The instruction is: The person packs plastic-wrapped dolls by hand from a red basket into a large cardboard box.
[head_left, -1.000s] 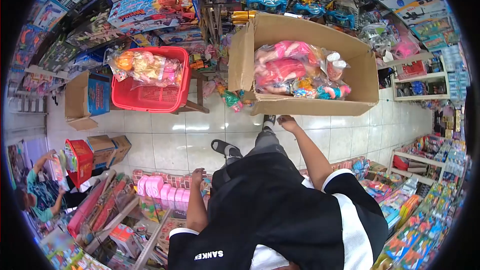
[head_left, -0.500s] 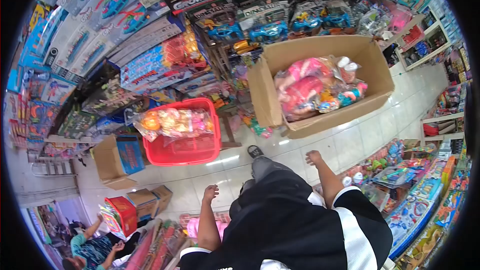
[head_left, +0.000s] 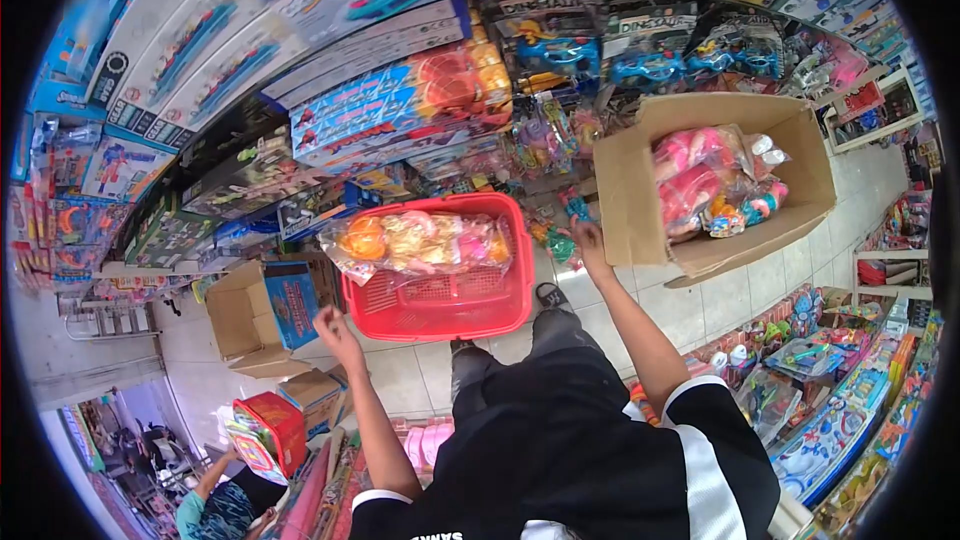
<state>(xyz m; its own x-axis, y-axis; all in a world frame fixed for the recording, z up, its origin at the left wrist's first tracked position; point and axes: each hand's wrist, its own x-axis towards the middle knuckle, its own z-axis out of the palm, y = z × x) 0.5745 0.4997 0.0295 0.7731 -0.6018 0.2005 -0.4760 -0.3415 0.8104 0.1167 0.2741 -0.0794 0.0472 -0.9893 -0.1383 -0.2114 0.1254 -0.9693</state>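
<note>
A red plastic basket (head_left: 440, 302) stands in front of me with a clear bag of orange and yellow toys (head_left: 420, 242) lying across its top. My left hand (head_left: 333, 327) is raised at the basket's left corner, fingers loosely curled, holding nothing. My right hand (head_left: 586, 239) reaches up between the basket and a big open cardboard box (head_left: 720, 240); whether it touches anything I cannot tell. The box holds bagged pink dolls and toys (head_left: 705, 180).
Shelves of boxed toys (head_left: 330, 90) fill the wall ahead. A smaller open carton (head_left: 258, 315) and low boxes sit on the tiled floor at left. Toy racks (head_left: 830, 390) line the right side. Another person (head_left: 215, 505) crouches at lower left.
I have stepped toward the red basket, which now sits centred and closer. Both arms have risen from my sides, the left toward the basket's corner, the right toward the box's edge.
</note>
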